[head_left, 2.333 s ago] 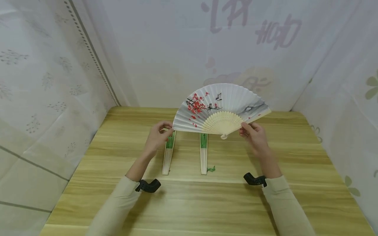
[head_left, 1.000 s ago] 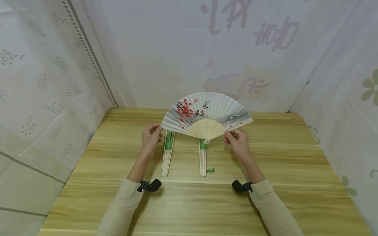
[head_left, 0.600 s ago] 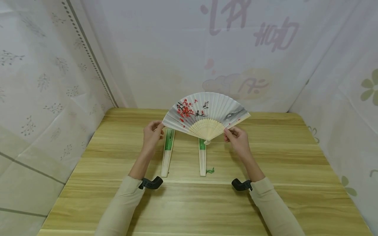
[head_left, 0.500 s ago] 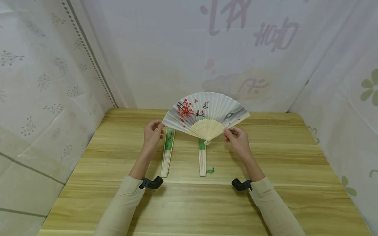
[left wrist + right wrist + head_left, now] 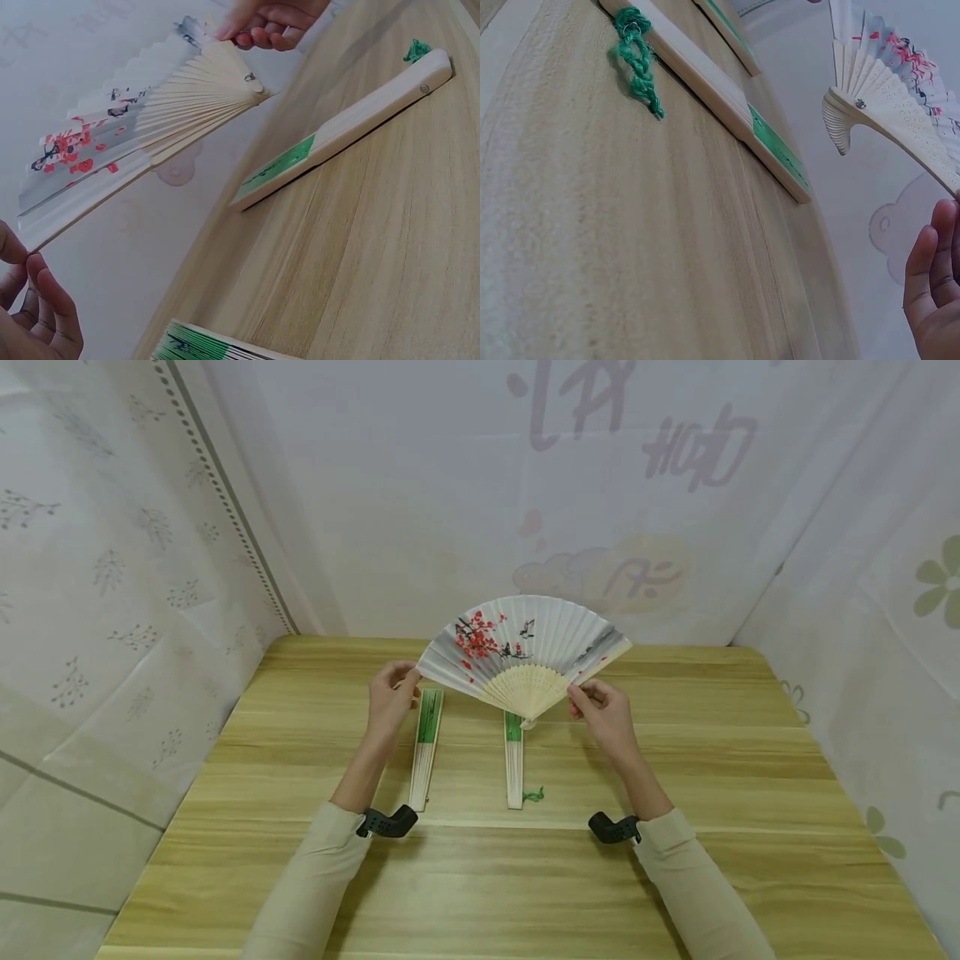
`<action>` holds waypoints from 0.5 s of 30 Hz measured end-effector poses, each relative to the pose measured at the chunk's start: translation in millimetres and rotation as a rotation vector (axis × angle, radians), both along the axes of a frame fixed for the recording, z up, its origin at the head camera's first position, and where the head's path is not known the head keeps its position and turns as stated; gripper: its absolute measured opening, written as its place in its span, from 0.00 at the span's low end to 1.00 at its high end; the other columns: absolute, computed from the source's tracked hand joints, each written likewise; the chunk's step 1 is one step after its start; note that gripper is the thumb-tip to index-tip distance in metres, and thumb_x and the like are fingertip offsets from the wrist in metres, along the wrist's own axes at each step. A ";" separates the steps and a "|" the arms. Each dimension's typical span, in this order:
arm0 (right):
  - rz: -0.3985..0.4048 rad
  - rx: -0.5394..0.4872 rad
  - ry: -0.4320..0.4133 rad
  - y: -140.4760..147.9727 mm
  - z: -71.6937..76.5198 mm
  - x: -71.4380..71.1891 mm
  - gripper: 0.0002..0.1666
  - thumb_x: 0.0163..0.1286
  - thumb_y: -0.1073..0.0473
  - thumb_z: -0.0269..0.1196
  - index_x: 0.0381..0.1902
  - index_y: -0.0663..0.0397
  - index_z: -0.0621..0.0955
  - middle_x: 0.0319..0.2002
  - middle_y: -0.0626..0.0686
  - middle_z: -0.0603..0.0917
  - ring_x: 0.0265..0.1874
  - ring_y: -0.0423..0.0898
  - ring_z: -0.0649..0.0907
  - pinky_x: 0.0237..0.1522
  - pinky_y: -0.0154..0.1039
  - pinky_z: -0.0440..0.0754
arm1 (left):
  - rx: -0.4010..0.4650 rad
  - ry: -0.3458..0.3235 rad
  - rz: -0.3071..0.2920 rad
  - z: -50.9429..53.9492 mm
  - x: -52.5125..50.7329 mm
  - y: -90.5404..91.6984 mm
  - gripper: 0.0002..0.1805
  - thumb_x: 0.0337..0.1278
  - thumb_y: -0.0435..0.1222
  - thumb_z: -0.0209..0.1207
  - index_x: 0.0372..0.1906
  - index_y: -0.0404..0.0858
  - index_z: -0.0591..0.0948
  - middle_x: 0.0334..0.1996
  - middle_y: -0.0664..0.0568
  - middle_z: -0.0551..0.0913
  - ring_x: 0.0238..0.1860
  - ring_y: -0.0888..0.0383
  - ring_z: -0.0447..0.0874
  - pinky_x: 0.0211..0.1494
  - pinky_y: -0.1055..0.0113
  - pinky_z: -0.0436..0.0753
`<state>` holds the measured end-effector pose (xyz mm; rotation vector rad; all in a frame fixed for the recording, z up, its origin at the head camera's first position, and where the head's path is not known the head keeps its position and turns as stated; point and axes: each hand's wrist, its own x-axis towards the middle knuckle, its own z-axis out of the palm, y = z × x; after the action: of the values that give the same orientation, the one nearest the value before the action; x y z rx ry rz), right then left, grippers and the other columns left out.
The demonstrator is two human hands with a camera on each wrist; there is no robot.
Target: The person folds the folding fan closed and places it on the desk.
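Note:
A spread white folding fan (image 5: pixel 525 643) with red blossoms, small birds and pale bamboo ribs hangs in the air above the table. My left hand (image 5: pixel 391 697) pinches the tip of its left edge between thumb and finger. On the other side my right hand (image 5: pixel 606 717) pinches the right guard stick, partway up from the pivot. Below lie two folded green fans: the left folded fan (image 5: pixel 425 752) beside my left hand, and the middle folded fan (image 5: pixel 514 768), whose upper end the spread fan covers. A green braided cord (image 5: pixel 639 71) hangs from the middle one's pivot end.
The wood-grain table (image 5: pixel 480 893) reaches to a pale printed curtain (image 5: pixel 420 510) at the back, with more curtain on both sides. Black wrist cameras are strapped at both cuffs, the left camera (image 5: pixel 392 822) and the right camera (image 5: pixel 613 828).
Both hands have brought the spread fan left and a little lower since the earliest frame. Lately the left hand has edged right and up, and the fan's spread has narrowed slightly.

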<state>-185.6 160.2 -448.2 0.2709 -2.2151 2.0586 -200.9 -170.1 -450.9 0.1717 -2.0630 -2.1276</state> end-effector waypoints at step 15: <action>0.000 0.059 0.065 -2.9 3.9 -1.2 0.12 0.74 0.67 0.64 0.40 0.78 0.82 0.31 0.58 0.84 0.31 0.63 0.82 0.37 0.43 0.86 | -0.063 0.014 -0.025 5.8 -2.5 3.3 0.13 0.75 0.33 0.55 0.54 0.27 0.78 0.44 0.40 0.78 0.31 0.56 0.77 0.31 0.73 0.79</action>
<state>-186.8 157.4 -444.2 0.3382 -2.2402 1.9571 -203.3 -166.8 -445.1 0.1222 -2.1319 -2.0686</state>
